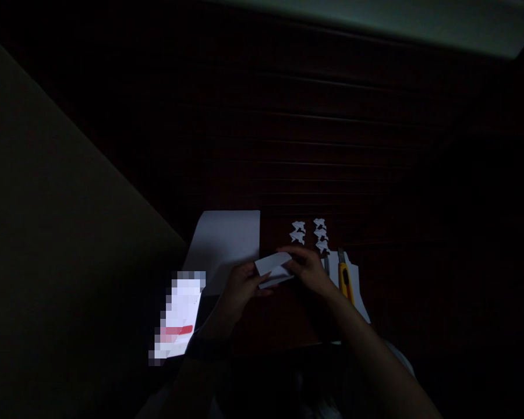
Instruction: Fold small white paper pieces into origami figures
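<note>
A small white sheet of paper (272, 265), bent over into two layers, is held up between both hands above the dark table. My left hand (243, 282) grips its left edge, fingers closed and partly beneath it. At the right edge my right hand (308, 269) pinches the paper, its fingertips partly hidden behind it. Beyond my right hand lie several small folded paper figures (297, 237) in two columns. Near my right wrist a yellow utility knife (344, 282) rests on a stack of white paper (356, 285).
A large white sheet (229, 238) lies on the table behind my left hand. To the left glows a bright screen (181, 314), partly blurred out. A pale wall (70, 203) rises on the left. The dark ribbed surface (314, 122) stands beyond the table. The scene is very dim.
</note>
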Motion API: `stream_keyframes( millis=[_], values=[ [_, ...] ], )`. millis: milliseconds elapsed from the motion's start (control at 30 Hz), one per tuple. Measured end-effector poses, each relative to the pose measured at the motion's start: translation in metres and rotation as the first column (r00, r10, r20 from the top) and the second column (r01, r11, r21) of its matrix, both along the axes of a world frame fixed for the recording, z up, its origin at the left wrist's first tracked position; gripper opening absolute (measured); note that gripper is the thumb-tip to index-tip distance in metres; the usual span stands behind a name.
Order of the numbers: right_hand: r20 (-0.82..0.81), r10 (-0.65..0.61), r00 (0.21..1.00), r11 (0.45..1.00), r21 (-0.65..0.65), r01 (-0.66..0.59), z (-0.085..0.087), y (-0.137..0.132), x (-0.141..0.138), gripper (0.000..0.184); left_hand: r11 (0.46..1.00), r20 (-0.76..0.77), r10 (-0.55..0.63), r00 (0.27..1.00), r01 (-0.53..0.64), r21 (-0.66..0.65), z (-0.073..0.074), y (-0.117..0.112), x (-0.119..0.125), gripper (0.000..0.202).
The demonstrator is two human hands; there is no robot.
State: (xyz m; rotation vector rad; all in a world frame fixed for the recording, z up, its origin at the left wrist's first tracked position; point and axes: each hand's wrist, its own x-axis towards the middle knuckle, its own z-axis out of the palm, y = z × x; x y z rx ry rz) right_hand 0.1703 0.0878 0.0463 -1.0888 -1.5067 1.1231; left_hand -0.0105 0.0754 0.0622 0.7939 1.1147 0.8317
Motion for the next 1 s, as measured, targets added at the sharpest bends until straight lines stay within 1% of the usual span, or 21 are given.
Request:
stream_keyframes(
  millis=[100,200,267,367,433,533,600,700,767,833,900,1000],
  values=[
    [0.004,-0.036,0.999,0.999,-0.01,0.036,-0.001,0.0,0.0,0.022,0.998,0.044,0.052,0.998,-0.054,0.038,-0.003,0.002,-0.001,0.03],
    [-0.005,-0.034,0.999,0.999,-0.014,0.034,0.0,0.0,0.001,0.024,0.993,0.099,0.083,0.992,-0.092,0.081,-0.002,0.001,0.0,0.028],
    [-0.041,-0.031,0.999,0.999,-0.041,0.029,0.0,0.0,0.002,0.026,0.988,0.12,0.09,0.989,-0.104,0.112,0.001,0.0,0.0,0.027],
    [-0.13,-0.029,0.991,0.996,-0.085,0.018,0.001,-0.001,0.003,0.024,0.976,0.153,0.111,0.982,-0.137,0.169,0.004,-0.003,0.0,0.028],
    [-0.179,-0.014,0.984,0.997,-0.078,0.0,0.002,-0.002,0.003,0.021,0.968,0.177,0.131,0.975,-0.165,0.188,0.005,-0.004,0.0,0.029],
    [-0.202,0.012,0.979,0.999,-0.037,-0.02,0.004,-0.003,0.002,0.019,0.967,0.208,0.152,0.966,-0.189,0.173,0.003,-0.004,-0.001,0.029],
    [-0.191,0.007,0.981,0.999,-0.034,-0.014,0.003,-0.003,0.002,0.018,0.968,0.237,0.162,0.958,-0.201,0.149,0.003,-0.002,-0.001,0.03],
    [-0.156,-0.018,0.988,0.999,-0.037,0.013,-0.001,-0.002,0.002,0.018,0.976,0.28,0.145,0.949,-0.183,0.116,0.006,-0.001,0.0,0.034],
    [-0.123,-0.043,0.992,0.999,-0.018,0.041,-0.003,-0.002,0.002,0.019,0.976,0.269,0.139,0.953,-0.177,0.124,0.009,-0.001,0.001,0.037],
    [-0.1,-0.051,0.994,0.999,0.001,0.051,-0.004,-0.002,0.002,0.021,0.97,0.214,0.156,0.964,-0.19,0.152,0.01,-0.003,0.002,0.04],
    [-0.097,-0.029,0.995,1.0,0.007,0.03,-0.003,-0.003,0.002,0.025,0.964,0.148,0.173,0.974,-0.198,0.18,0.009,-0.004,0.002,0.045],
    [-0.127,0.021,0.992,1.0,-0.013,-0.022,0.002,-0.003,0.003,0.031,0.966,0.083,0.159,0.984,-0.172,0.19,0.008,-0.004,0.001,0.049]
  ],
)
